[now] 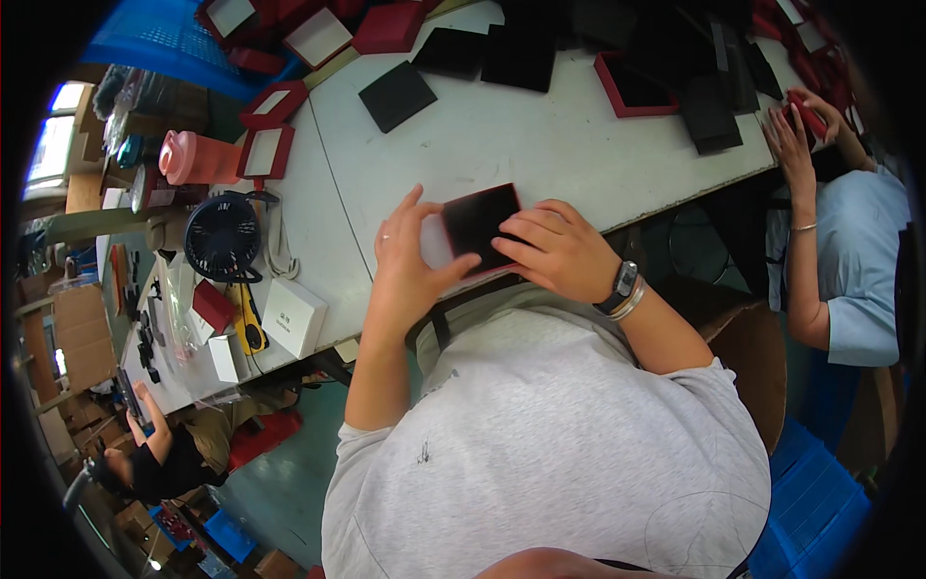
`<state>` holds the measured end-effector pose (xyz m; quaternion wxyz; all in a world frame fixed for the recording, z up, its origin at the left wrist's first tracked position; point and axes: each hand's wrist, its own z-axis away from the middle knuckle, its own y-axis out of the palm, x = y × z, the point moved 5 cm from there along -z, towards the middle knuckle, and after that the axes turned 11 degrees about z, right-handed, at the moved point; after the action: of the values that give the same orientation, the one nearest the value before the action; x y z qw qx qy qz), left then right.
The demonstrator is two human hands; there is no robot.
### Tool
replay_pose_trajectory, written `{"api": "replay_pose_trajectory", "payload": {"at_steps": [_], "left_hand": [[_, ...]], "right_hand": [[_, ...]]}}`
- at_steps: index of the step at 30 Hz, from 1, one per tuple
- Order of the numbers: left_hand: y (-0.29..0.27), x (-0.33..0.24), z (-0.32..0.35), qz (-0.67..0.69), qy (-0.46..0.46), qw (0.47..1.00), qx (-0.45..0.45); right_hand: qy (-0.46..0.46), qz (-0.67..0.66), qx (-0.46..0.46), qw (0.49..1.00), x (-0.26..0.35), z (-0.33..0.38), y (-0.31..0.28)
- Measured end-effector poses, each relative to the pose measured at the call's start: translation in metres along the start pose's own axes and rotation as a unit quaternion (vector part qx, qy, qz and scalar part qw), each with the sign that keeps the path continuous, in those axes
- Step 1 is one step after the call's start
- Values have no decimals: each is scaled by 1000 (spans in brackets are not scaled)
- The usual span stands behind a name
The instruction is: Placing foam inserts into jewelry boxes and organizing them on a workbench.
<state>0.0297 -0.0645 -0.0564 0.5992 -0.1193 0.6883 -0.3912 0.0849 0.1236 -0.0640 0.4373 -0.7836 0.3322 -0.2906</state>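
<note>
A shallow red box (515, 190) with a black panel (473, 224) filling its face sits at the table's near edge, slightly tilted. My left hand (410, 259) is at its left side, with the index fingertip by the left edge and the thumb on the near edge. From the right, my right hand (559, 253) reaches over the box, its curled fingertips touching the black panel. Its thumb is hidden. Between my left palm and the box a pale patch shows; I cannot tell whether it is box or table.
Black panels (397, 96) and red boxes (390, 27) lie along the table's far side. At left stand a pink jug (198, 157), a dark fan (222, 237) and a white carton (294, 318). A co-worker's hands (796, 135) handle something red at right.
</note>
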Motion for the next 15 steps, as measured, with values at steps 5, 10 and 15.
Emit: {"api": "replay_pose_trajectory", "payload": {"at_steps": [5, 10, 15], "left_hand": [[-59, 57, -50, -90, 21, 962, -258], [-115, 110, -85, -294, -22, 880, -373], [-109, 123, -91, -332, -167, 898, -235]], "right_hand": [[158, 110, 47, 980, -61, 27, -38], [240, 186, -89, 949, -84, 36, -76], [180, 105, -118, 971, -85, -29, -54]]}}
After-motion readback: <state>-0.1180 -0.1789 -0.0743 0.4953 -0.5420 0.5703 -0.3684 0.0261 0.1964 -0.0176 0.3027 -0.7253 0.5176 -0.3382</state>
